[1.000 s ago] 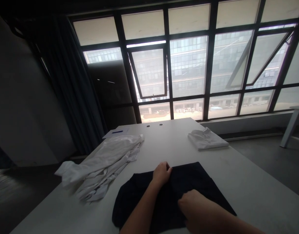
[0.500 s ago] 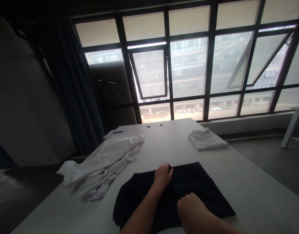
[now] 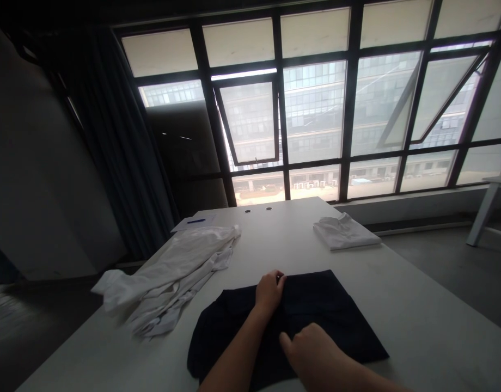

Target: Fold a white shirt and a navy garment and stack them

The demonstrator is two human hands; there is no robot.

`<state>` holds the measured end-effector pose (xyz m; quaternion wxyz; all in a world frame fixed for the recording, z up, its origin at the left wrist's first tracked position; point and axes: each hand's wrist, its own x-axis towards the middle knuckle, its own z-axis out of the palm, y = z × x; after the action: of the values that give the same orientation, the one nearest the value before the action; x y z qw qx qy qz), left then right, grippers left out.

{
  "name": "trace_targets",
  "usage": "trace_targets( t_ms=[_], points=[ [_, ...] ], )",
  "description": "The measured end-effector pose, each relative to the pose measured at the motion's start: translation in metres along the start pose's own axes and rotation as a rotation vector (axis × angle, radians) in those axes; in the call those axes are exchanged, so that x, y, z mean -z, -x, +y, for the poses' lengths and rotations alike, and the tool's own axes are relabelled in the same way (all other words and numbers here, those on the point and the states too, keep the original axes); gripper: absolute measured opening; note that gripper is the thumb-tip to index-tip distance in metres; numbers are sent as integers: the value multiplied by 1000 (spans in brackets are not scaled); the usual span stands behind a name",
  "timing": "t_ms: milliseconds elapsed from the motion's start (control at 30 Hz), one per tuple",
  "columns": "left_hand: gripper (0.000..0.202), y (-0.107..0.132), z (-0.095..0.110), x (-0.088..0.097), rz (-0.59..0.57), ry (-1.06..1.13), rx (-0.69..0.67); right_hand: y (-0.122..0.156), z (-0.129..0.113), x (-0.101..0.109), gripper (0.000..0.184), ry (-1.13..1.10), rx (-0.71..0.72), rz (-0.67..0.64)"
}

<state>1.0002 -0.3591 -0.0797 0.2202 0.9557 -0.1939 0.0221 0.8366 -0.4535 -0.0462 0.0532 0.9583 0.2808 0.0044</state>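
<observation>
A dark navy folded garment (image 3: 319, 305) lies flat on the near part of the white table (image 3: 275, 239). At its far edge, near the middle, my left hand (image 3: 269, 291) is closed, thumb and fingers pinching the cloth. My right hand (image 3: 311, 345) lies lower on the garment, near its front edge. Its fingers are curled down onto the cloth, the tips hidden, and the thumb sticks out to the left. The garment's left side is rounded and bunched; its right side runs straight to a corner.
A rumpled white garment (image 3: 169, 277) spreads along the table's left side and hangs over the edge. A folded white shirt (image 3: 344, 231) sits at the right edge. Paper with a blue pen (image 3: 196, 221) rests at the far left. Windows (image 3: 313, 114) stand behind the table.
My right hand has shifted slightly left, and its thumb now points away from the curled fingers. My left hand keeps its place at the garment's far edge.
</observation>
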Motion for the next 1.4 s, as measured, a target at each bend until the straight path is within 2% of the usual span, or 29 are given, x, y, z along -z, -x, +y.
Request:
trace_targets(
  t_ms=[133,300,567,667,733,800,900,933,1000,1067,1200,1300,1400],
  points=[
    [27,0,1,-1,17,-18,14,-4,-1,-6,31,1,36,-7],
    [23,2,2,-1,38,-43,17,-5,2,-11,23,-40,29,-6],
    [22,6,9,8,74,-50,-38,1,3,-1,23,-66,51,-21],
    [27,12,23,13,70,-46,-149,2,3,7,24,-100,50,-41],
    [32,18,32,12,24,-33,-258,5,5,14,23,-145,51,-57],
    [42,25,39,5,-59,-27,-309,10,11,22,23,-232,52,-94],
    [68,34,42,-9,-225,-63,-307,19,32,31,20,-419,52,-208],
    [71,36,42,-12,-265,-89,-325,21,43,34,18,-469,48,-245],
    [67,41,42,-13,-284,-148,-399,24,71,36,16,-546,18,-279],
    [59,44,44,-10,-244,-189,-459,26,104,33,17,-601,-66,-240],
    [56,45,50,-2,-214,-204,-452,28,166,9,18,-524,-364,-79],
    [54,42,51,2,-249,-222,-422,32,195,-11,20,-499,-464,-155],
    [49,38,50,6,-296,-228,-372,35,210,-23,28,-569,-463,-255]
  ],
)
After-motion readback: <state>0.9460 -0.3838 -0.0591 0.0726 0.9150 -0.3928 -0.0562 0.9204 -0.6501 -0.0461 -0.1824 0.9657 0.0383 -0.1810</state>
